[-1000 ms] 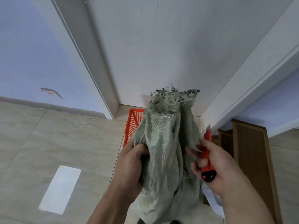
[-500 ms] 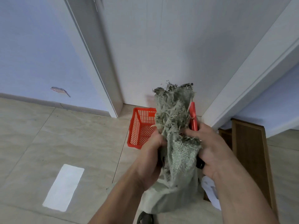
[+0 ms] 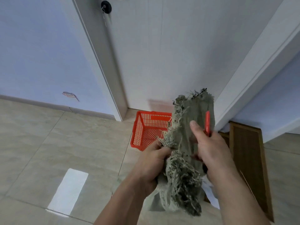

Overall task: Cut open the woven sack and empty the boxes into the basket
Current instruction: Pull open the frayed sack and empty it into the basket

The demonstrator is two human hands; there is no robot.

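A grey-green woven sack [image 3: 191, 120] with frayed, ragged edges is bunched up in front of me. My left hand [image 3: 151, 168] grips its lower left fold. My right hand [image 3: 211, 151] presses against the sack's right side while clasping a red utility knife [image 3: 207, 122], whose upper end sticks up behind the cloth. An empty red plastic basket [image 3: 142, 127] stands on the floor behind the sack, partly hidden by it. No boxes show.
A white door [image 3: 162, 54] and its frame rise just behind the basket. A brown wooden panel [image 3: 248, 159] lies on the right. White material [image 3: 209, 192] peeks out under the sack. Beige floor tiles [image 3: 56, 143] spread to the left.
Both hands have folded the sack over, so frayed threads now hang at the bottom as well. My right hand has closed onto the sack with the knife. The view has tilted upward.
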